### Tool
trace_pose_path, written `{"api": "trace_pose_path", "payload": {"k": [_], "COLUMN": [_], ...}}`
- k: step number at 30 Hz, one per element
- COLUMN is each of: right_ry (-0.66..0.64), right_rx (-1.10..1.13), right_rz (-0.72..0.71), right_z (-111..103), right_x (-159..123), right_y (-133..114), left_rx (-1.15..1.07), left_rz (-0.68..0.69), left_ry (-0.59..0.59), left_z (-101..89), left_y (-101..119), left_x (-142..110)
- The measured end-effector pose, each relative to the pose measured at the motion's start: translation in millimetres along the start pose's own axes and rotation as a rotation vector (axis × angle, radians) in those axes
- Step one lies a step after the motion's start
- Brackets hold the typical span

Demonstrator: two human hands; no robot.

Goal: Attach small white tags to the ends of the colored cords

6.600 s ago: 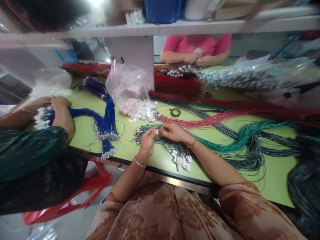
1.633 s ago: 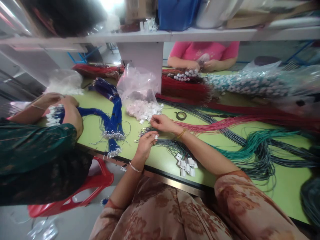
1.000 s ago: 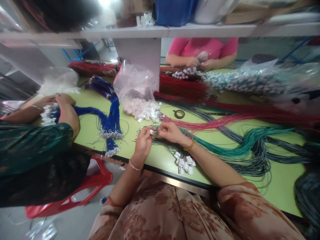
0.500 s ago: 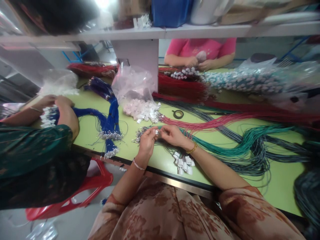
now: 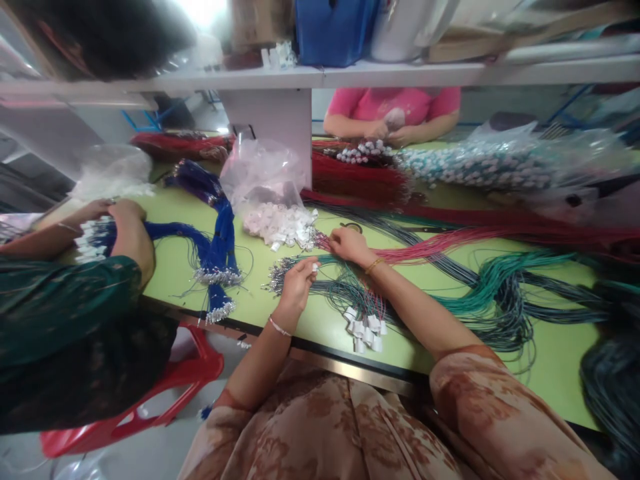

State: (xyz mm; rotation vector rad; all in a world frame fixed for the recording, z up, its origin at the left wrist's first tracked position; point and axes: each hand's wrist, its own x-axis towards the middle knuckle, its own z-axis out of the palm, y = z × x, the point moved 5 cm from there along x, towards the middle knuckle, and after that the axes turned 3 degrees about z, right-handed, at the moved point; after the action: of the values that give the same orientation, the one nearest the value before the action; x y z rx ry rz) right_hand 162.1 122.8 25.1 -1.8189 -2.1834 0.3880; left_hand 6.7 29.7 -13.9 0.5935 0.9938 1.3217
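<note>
My left hand (image 5: 299, 283) is closed in a pinch on a small white plastic connector (image 5: 315, 267), above the dark terminal ends of the green and grey wires. My right hand (image 5: 350, 245) reaches forward, its curled fingers on the tipped ends of the pinkish-red wires (image 5: 415, 253); the fingertips are partly hidden. Just beyond lies a heap of loose white connectors (image 5: 280, 225) at the mouth of a clear plastic bag (image 5: 265, 170). Below my right forearm, wires ending in several white connectors (image 5: 367, 330) lie near the table edge. Green wires (image 5: 480, 293) run off to the right.
A co-worker's hands (image 5: 117, 208) work at the left beside blue wire bundles (image 5: 220, 247). Another person in a pink top (image 5: 390, 103) sits across the table (image 5: 565, 373). A shelf (image 5: 320, 78) spans above. Black tape (image 5: 353, 227) lies behind my right hand.
My right hand has left my left hand and moved forward to the red wire ends. The left hand stays nearly in place with the connector. The view has shifted slightly.
</note>
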Motion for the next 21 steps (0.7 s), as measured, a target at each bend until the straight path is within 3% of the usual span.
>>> {"api": "trace_pose_path", "payload": {"k": [8, 12, 21], "right_ry": [0.101, 0.113, -0.025], "right_rx": [-0.074, 0.173, 0.564], "right_rz": [-0.071, -0.17, -0.389], "right_z": [-10, -19, -27], "right_x": [-14, -19, -34], "right_y": [7, -3, -47], "left_rx": [0.012, 0.009, -0.073], "left_rz": [-0.01, 0.001, 0.07], "left_ry": [-0.006, -0.009, -0.045], "left_z": [0.4, 3.5, 9.8], "left_y": [1, 0, 3], "left_x": [-1, -2, -3]}}
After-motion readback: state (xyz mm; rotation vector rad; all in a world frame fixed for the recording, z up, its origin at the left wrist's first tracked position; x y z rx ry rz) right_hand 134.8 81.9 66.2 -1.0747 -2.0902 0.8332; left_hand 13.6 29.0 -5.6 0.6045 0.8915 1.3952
